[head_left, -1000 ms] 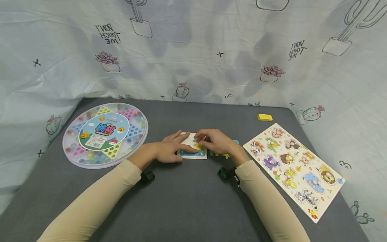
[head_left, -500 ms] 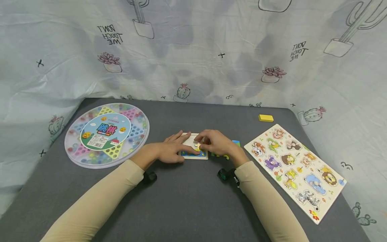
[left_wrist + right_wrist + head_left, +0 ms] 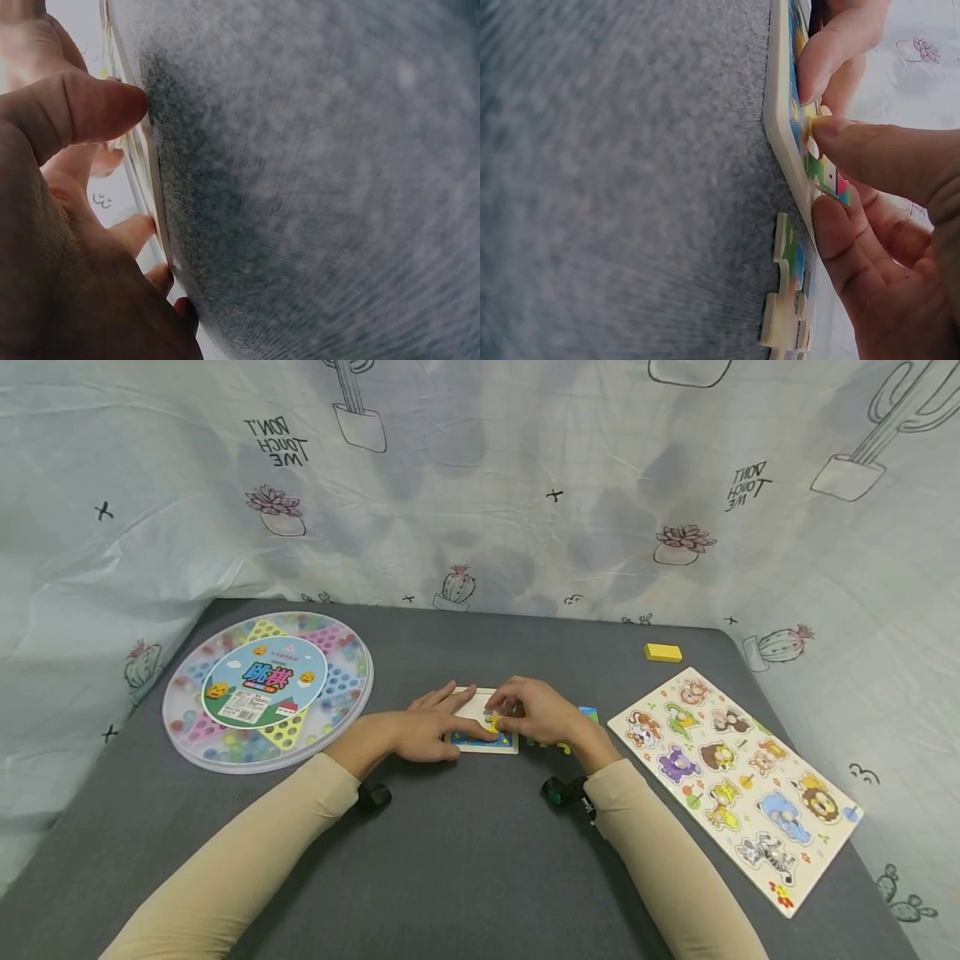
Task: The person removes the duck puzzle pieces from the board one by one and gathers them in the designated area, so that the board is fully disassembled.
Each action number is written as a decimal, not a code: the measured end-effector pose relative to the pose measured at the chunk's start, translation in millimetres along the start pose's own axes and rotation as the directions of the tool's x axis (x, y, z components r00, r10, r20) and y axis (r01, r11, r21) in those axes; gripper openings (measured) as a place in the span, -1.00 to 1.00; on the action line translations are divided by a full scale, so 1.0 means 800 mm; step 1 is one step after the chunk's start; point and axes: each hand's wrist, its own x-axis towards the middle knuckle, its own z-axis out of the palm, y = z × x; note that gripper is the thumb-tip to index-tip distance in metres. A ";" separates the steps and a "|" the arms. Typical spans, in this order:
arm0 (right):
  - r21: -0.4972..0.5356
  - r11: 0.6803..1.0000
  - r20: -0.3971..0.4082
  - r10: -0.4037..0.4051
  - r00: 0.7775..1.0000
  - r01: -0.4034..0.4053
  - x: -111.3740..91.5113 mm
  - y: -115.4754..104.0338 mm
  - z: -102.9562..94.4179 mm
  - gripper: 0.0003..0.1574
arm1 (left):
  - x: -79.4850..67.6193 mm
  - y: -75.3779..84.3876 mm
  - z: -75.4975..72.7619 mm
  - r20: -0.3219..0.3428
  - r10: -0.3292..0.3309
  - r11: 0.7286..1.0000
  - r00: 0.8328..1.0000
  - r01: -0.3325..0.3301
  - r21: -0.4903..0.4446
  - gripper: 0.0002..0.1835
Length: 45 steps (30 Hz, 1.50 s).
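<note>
Bearings taken from the small wooden puzzle tray [image 3: 477, 705], which lies flat near the middle of the grey worktop [image 3: 457, 868]; 12 o'clock is the far side.

Left hand [image 3: 429, 735] at 9 o'clock, over that side of the tray. Grip spread: forefinger straight across the blue printed part, other fingers fanned toward 12. In the left wrist view, thumb and fingers lie along the tray's edge.

Right hand [image 3: 542, 714] at 3 o'clock. Grip pinching a puzzle piece [image 3: 826, 176] between thumb and fingertips; piece tilted up at the tray, green, white and pink on its face. Whether it is seated at any edge, cannot tell. Thumb tip close to the left forefinger.

Loose pieces [image 3: 784, 300] on the worktop just beside the tray at 3 o'clock, partly under the right hand in the head view; blue, green and yellow show.

Farther out: animal puzzle board [image 3: 741, 772] past 3 o'clock, set at a slant, zebra, lion and elephant among its figures. Yellow block [image 3: 663, 652] between 2 and 3, near that board's far corner. Round Chinese checkers set [image 3: 352, 681] at 9, coloured marbles under a clear cover. Patterned cloth [image 3: 495, 460] hangs behind at 12, cactus drawings on it. Tan sleeves [image 3: 270, 852] come in from 7 and 5.
</note>
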 end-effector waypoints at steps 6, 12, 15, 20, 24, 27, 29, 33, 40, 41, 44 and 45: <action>-0.010 1.000 0.008 -0.001 1.000 0.001 0.000 0.002 0.000 -0.66 | 0.000 0.000 0.000 0.005 -0.004 1.000 1.000 0.004 0.000 -0.46; -0.004 1.000 0.000 -0.024 1.000 0.024 -0.002 0.003 -0.001 -0.65 | 0.001 0.000 0.001 0.006 -0.007 1.000 1.000 0.007 0.001 -0.45; -0.005 1.000 -0.005 -0.029 1.000 0.029 -0.003 0.005 -0.001 -0.65 | 0.001 -0.001 0.001 0.004 -0.003 1.000 1.000 0.003 0.003 -0.45; 0.001 1.000 -0.001 -0.014 1.000 0.014 -0.006 0.006 -0.002 -0.63 | 0.003 -0.003 0.002 -0.002 0.003 1.000 1.000 -0.003 0.004 -0.45; 0.006 1.000 0.004 -0.017 1.000 0.017 -0.006 0.005 -0.003 -0.64 | 0.003 -0.003 0.002 0.001 0.001 1.000 1.000 -0.001 0.003 -0.44; 0.013 1.000 0.005 -0.028 1.000 0.028 -0.007 0.006 -0.003 -0.64 | 0.003 -0.003 0.002 0.004 -0.003 1.000 1.000 0.003 0.001 -0.44; 0.019 0.999 0.004 -0.033 0.999 0.032 -0.007 0.007 -0.003 -0.65 | 0.002 -0.002 0.002 0.005 -0.004 1.000 1.000 0.004 -0.001 -0.44; 0.035 0.998 -0.004 -0.045 0.999 0.045 -0.008 0.009 -0.002 -0.65 | 0.002 -0.001 0.002 0.005 -0.006 1.000 1.000 0.006 -0.002 -0.44; 0.055 0.997 -0.031 -0.059 0.998 0.061 -0.010 0.012 -0.004 -0.62 | 0.003 -0.003 0.003 -0.001 0.002 1.000 1.000 -0.002 -0.005 -0.44; 0.054 0.996 -0.036 -0.062 0.997 0.064 -0.011 0.012 -0.004 -0.62 | 0.003 -0.003 0.003 -0.001 0.001 1.000 1.000 -0.001 -0.005 -0.44; 0.058 0.996 -0.049 -0.071 0.996 0.074 -0.014 0.013 -0.007 -0.61 | 0.003 -0.002 0.002 -0.001 -0.002 1.000 1.000 0.002 -0.003 -0.44; 0.056 0.996 -0.051 -0.073 0.996 0.076 -0.015 0.014 -0.008 -0.61 | 0.002 -0.002 0.002 -0.002 -0.004 1.000 1.000 0.004 -0.003 -0.44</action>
